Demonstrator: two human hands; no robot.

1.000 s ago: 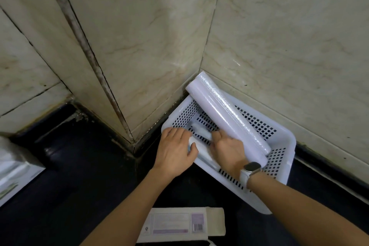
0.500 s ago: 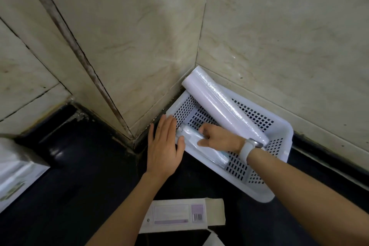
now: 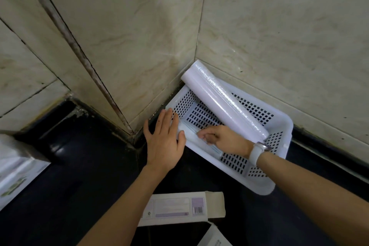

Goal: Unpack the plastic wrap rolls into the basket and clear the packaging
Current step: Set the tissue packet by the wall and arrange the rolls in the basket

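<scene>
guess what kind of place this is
Probably a kitchen or utility counter corner: marble-look wall tiles meet a dark glossy counter, with a white basket of plastic wrap rolls tucked in.

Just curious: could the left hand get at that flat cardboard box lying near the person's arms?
Probably yes. The left hand is open, holding nothing, and the cardboard box lies uncovered on the dark counter just behind it.
</scene>
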